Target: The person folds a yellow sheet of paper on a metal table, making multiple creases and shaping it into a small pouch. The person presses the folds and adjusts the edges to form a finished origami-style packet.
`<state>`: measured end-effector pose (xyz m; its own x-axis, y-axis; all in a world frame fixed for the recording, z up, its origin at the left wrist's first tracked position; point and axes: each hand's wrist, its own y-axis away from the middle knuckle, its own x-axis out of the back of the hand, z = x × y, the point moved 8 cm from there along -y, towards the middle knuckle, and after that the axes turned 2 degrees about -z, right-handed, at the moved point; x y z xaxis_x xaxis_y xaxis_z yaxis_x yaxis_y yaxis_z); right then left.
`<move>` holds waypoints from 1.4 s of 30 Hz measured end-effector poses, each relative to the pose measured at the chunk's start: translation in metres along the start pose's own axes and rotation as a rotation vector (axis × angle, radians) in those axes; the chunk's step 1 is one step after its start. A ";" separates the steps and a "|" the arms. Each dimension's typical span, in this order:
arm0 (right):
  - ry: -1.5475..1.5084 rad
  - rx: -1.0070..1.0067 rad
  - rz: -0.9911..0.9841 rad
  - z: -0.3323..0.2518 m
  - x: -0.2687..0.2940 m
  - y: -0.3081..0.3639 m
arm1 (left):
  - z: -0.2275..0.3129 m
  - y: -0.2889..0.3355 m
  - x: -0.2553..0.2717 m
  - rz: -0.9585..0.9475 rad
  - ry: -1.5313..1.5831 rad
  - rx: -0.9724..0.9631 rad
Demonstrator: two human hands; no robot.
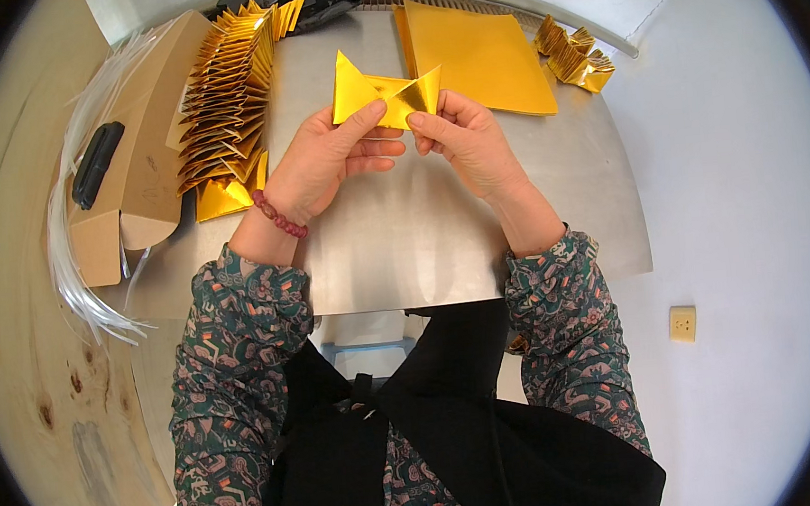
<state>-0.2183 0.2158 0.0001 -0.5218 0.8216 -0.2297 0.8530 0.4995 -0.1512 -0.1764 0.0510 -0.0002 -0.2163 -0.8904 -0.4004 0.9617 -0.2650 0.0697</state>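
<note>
A piece of gold foil paper (391, 95), folded with a pointed corner standing up at each end, is held between my two hands above the metal table. My left hand (339, 146) pinches its left side, thumb on the front face and fingers behind and below. On the right side my right hand (465, 139) grips the lower edge between thumb and fingers. Behind and to the right lies a stack of flat gold foil sheets (485, 56). To the left of my hands runs a long row of folded gold pieces (227, 100), nested closely together.
The metal table (404, 243) has a rounded right side. At the left stands a cardboard box (153, 130) with a black object (98, 166) and clear plastic strands (67, 251). Crumpled folded gold pieces (575, 54) lie far right. Black plastic (319, 1) sits at the back.
</note>
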 end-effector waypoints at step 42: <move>0.222 0.134 0.019 -0.017 0.003 0.001 | 0.001 -0.002 0.005 0.102 -0.035 -0.172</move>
<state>-0.2185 0.2232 0.0152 -0.4780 0.8781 -0.0191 0.8461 0.4545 -0.2785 -0.1800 0.0468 -0.0020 -0.1187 -0.9225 -0.3672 0.9929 -0.1080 -0.0497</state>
